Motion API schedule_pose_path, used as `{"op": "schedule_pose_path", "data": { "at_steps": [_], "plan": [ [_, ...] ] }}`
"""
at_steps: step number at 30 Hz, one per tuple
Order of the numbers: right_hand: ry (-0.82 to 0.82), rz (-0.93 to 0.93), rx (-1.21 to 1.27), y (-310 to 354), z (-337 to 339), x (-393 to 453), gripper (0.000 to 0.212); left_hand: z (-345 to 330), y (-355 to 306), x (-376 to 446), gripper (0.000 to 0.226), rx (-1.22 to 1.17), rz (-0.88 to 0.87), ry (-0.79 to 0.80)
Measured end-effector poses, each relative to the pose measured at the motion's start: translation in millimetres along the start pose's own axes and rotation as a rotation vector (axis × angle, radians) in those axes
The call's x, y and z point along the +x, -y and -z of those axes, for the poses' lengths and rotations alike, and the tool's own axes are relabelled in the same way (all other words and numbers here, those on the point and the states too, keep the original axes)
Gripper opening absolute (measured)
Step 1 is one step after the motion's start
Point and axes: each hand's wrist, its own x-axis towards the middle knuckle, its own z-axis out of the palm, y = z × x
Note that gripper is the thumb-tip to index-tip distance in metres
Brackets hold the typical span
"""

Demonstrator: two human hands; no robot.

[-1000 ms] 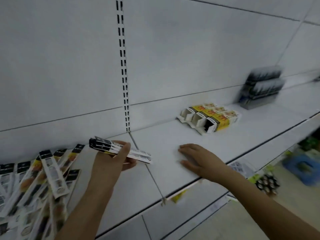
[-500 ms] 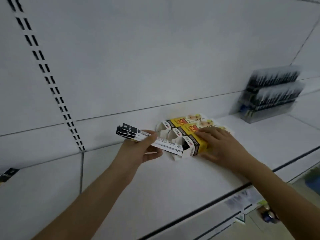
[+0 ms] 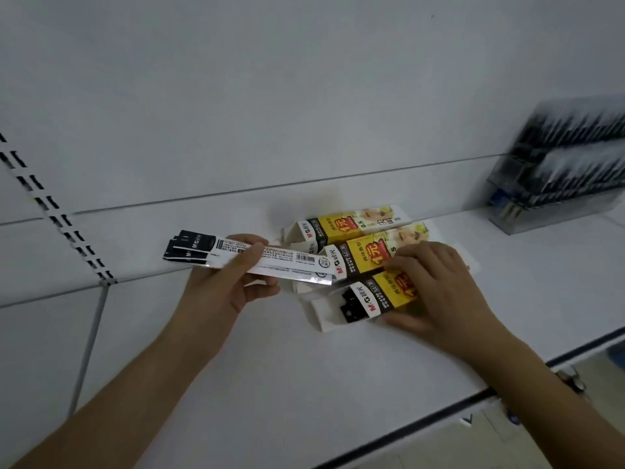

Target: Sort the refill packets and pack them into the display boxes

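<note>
Pinching the refill packets [image 3: 270, 262] lengthwise in your left hand [image 3: 216, 289], their tips point just beyond those fingers at the display boxes [image 3: 358, 262] your right hand [image 3: 436, 289] presses flat.

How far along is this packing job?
Early, it seems. The nearest box already shows black packets at its open end. The left hand holds a few packets aimed at the middle box, which the right hand steadies. Whether the far box is filled can't be seen.
</note>
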Motion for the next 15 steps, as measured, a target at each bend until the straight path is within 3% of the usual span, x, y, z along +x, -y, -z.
{"op": "schedule_pose_path", "data": {
  "at_steps": [5, 8, 10, 14, 15],
  "plan": [
    [-0.052, -0.011, 0.059, 1.6, 3.8, 1.1, 0.076, 1.9, -3.3, -2.3, 0.005, -0.021, -0.057, 0.026],
    [-0.096, -0.084, 0.216, 0.9, 10.7, 4.5, 0.078, 1.1, -5.0, -6.6, 0.024, -0.028, -0.094, 0.136],
    [-0.117, -0.131, 0.343, 2.3, 17.2, 8.3, 0.071, 0.7, -7.5, -10.7, 0.033, -0.045, -0.111, 0.188],
    [-0.261, -0.197, 0.64, 10.8, 35.1, 17.8, 0.049, -5.4, -21.1, -15.5, 0.01, -0.154, -0.177, 0.198],
    [-0.296, -0.227, 0.791, 15.4, 39.9, 20.2, 0.048, -5.2, -24.9, -16.7, 0.016, -0.194, -0.177, 0.169]
  ]
}}
